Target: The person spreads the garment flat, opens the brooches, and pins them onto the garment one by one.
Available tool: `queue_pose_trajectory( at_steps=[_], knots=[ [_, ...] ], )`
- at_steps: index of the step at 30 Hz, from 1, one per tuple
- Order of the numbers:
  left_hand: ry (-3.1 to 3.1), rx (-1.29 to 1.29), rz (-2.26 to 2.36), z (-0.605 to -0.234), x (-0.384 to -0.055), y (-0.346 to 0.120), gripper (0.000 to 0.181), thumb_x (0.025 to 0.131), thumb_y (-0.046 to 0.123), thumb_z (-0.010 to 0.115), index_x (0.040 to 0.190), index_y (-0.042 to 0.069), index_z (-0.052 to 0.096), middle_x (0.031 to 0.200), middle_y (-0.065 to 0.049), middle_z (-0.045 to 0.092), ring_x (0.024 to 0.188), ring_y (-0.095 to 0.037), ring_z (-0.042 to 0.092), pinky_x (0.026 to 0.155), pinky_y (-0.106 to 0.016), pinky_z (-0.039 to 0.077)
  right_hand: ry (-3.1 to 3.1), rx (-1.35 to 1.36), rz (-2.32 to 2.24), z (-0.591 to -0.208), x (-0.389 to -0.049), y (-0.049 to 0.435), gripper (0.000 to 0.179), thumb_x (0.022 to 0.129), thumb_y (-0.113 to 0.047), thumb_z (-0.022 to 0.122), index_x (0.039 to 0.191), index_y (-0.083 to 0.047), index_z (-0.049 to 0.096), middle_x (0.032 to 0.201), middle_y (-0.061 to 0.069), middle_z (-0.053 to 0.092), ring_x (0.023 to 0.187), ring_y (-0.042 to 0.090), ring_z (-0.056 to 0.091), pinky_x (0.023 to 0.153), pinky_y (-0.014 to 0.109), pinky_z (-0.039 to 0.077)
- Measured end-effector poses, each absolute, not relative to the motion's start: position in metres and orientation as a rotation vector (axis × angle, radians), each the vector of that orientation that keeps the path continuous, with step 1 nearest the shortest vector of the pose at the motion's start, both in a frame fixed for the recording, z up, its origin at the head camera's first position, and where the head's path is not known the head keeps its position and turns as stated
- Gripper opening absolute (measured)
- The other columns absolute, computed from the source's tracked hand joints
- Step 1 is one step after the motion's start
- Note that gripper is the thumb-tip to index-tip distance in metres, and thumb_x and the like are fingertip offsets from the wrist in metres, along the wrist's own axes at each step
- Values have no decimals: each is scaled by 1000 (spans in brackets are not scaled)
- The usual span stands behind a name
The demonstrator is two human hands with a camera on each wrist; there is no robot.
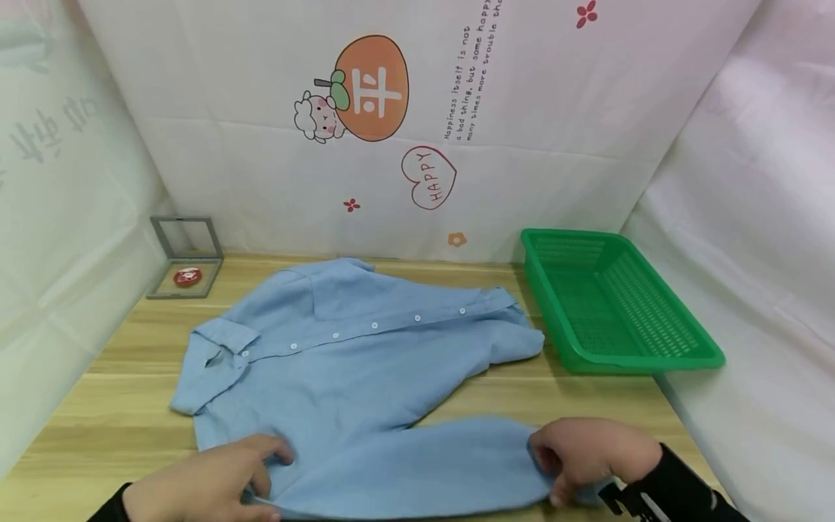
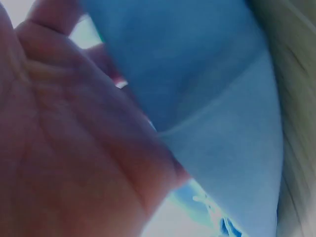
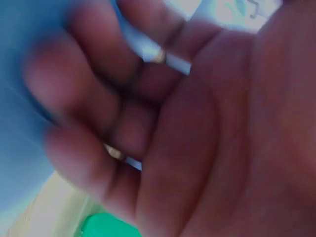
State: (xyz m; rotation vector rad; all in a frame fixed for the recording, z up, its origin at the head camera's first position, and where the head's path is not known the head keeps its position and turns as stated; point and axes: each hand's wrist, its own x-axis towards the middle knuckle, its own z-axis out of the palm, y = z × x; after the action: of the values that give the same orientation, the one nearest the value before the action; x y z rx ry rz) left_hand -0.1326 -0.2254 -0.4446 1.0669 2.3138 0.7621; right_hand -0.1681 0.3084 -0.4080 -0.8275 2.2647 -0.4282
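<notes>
A light blue button-up shirt [image 1: 352, 377] lies spread on the wooden table, its collar to the left and its row of white buttons running across. My left hand [image 1: 209, 478] is at the shirt's near side, fingers bent over the cloth by the near sleeve's upper end and thumb at its lower edge. In the left wrist view the blue cloth [image 2: 197, 89] covers the fingertips. My right hand [image 1: 590, 453] pinches the near sleeve close to its cuff, thumb below and fingers curled. The right wrist view shows these curled fingers blurred against the cloth [image 3: 19, 123].
At the right back stands a green plastic basket [image 1: 574, 348] with perforated walls. A small grey-framed open case [image 1: 214, 250] with a red round piece [image 1: 188, 277] in it sits at the back left. White printed cloth [image 1: 261, 181] encloses the table at the back and sides.
</notes>
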Motion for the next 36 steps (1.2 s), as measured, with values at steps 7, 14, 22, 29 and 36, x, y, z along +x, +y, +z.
queue_pose_trajectory(
  at_steps=[7, 14, 22, 29, 36],
  knots=[
    [2638, 860, 637, -450, -139, -213, 31, 96, 47, 63, 98, 18, 72, 118, -8, 58, 99, -23, 61, 80, -44, 51, 2552, -877, -412, -407, -193, 296, 14, 93, -27, 72, 95, -17, 62, 83, -7, 58, 71, 8, 55, 61, 29, 47],
    [2616, 553, 465, -453, -144, -208, 77, 78, 43, 84, 143, 11, 55, 148, -30, 37, 127, -66, 31, 85, -69, 44, 2851, -572, -165, -430, -233, 276, 68, 91, -15, 69, 145, 9, 36, 101, 21, 64, 97, 38, 62, 78, 48, 52],
    [2626, 477, 382, -451, -157, -220, 82, 76, 35, 86, 147, 14, 51, 152, -31, 31, 126, -72, 23, 84, -73, 42, 2950, -329, -231, -452, -261, 276, 56, 92, -13, 65, 141, 6, 46, 94, 17, 69, 93, 39, 63, 78, 50, 51],
    [2788, 682, 415, -450, -156, -203, 61, 90, 52, 69, 130, 7, 64, 135, -23, 54, 122, -50, 49, 92, -64, 43, 3098, -254, -971, -439, -261, 275, 11, 104, -10, 51, 110, -5, 58, 90, 12, 59, 71, 25, 53, 62, 41, 43],
    [2626, 895, 486, -450, -153, -172, 65, 85, 45, 78, 138, 13, 59, 137, -14, 53, 123, -36, 52, 93, -56, 46, 2869, -193, -1685, -420, -254, 269, 31, 109, -25, 43, 133, -7, 44, 105, 17, 54, 66, 26, 48, 57, 36, 44]
  ],
)
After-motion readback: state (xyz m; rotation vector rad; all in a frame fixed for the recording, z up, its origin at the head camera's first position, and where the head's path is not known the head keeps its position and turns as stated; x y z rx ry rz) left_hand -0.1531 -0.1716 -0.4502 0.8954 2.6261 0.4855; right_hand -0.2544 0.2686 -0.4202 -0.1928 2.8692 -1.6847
